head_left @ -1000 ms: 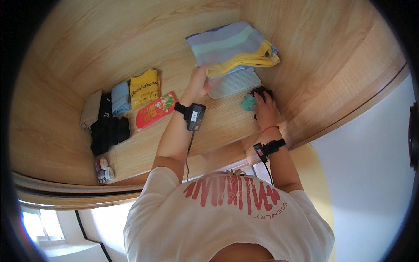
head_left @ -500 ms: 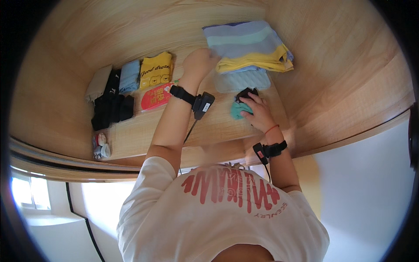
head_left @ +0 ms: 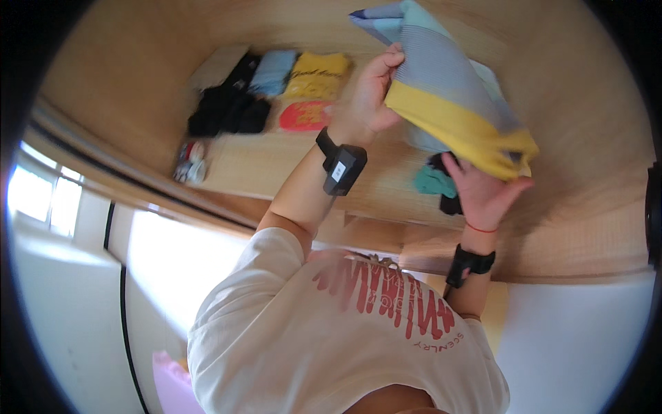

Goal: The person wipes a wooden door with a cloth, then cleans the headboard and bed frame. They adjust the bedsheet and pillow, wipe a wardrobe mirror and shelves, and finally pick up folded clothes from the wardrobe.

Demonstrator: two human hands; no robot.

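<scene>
A folded striped cloth [head_left: 458,79] in grey-blue, pale green and yellow is raised and tilted above the shelf at the right. My left hand [head_left: 376,90] grips its left edge. Under the near yellow corner, my right hand [head_left: 481,196] is spread, thumb stretched out and some fingertips hidden by the cloth. It touches or supports that corner without a visible grip. Next to this hand lie a crumpled green cloth [head_left: 434,181] and a black cloth [head_left: 451,205] on the shelf. A translucent pale item [head_left: 422,138] shows partly beneath the raised cloth.
Folded clothes stand at the back left: a yellow piece [head_left: 317,74], a light blue one [head_left: 274,72] and a black pile [head_left: 227,110]. A red packet [head_left: 305,116] lies before them. Small rolled items [head_left: 191,162] sit by the left wall. Wooden walls [head_left: 579,138] enclose the shelf.
The striped cloth, flat on the shelf before, is now lifted and tilted, with my left hand on it. My right hand has left the green and black cloths. The view has shifted.
</scene>
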